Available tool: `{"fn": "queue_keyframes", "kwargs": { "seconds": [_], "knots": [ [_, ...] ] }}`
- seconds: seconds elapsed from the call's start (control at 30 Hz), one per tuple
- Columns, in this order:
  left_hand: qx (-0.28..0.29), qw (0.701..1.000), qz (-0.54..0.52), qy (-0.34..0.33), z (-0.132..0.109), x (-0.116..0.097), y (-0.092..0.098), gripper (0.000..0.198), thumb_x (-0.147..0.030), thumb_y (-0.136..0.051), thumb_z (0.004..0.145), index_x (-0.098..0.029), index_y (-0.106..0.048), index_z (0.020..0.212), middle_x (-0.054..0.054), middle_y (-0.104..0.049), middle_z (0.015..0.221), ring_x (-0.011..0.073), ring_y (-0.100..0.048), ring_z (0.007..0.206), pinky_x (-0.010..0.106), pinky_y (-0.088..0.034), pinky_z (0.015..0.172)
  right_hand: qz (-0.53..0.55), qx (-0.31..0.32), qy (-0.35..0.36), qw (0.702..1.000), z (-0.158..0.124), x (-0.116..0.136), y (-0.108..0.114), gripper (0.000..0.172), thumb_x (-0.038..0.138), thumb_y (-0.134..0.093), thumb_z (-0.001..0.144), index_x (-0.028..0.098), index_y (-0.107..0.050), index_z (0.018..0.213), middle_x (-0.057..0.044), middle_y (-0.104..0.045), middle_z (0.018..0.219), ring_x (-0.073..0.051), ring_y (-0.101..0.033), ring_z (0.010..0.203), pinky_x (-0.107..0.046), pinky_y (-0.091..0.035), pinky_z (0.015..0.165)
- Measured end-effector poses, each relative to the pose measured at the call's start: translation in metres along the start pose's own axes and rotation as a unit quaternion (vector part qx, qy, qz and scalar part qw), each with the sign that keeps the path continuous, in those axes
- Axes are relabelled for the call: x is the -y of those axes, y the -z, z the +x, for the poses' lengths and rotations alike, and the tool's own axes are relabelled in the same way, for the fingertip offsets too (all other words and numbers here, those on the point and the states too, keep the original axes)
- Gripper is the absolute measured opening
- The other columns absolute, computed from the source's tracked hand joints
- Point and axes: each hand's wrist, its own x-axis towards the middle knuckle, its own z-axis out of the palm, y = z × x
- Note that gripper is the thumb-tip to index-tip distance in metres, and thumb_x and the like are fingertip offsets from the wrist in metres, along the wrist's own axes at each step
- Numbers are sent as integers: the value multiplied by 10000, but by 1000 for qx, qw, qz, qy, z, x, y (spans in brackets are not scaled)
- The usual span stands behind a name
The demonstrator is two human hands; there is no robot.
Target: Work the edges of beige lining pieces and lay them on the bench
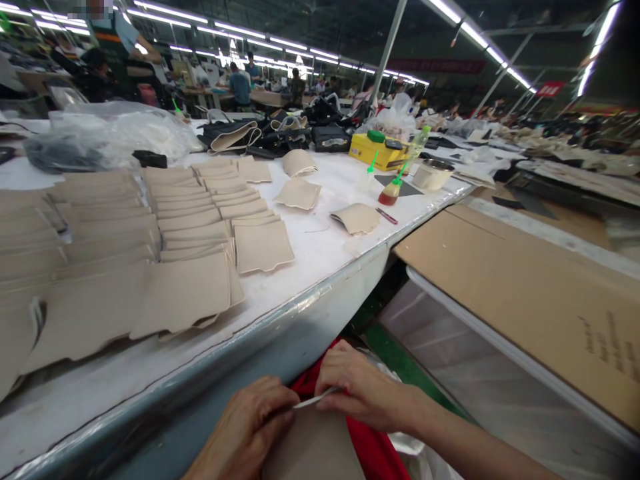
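Left hand [260, 415], right hand [353, 385] pinched panel's [316, 447] upper edge, off surface's [310, 248] near edge; bare strip lay between stacks [190, 287] and edge.

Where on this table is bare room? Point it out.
White tabletop lies mostly bare between the rows of beige panels and the curved beige stack, and behind that stack, left of the green-nozzled clear bottle. Crowded: the left side with panels, the back with black bags.
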Motion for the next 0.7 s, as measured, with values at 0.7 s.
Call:
{"fn": "queue_keyframes", "kwargs": {
  "seconds": [0.7],
  "knots": [
    [33, 974, 221, -28, 21, 16, -10, 327, -336, -459, 948, -221, -665, 722, 51, -691, 740, 199, -634, 708, 275, -403, 636, 39, -73, -36, 996, -16, -4, 1, 412, 491, -451, 978, 192, -615, 746, -22, -638, 761, -167, -574, 782, -291, -414, 770]
  ]
}}
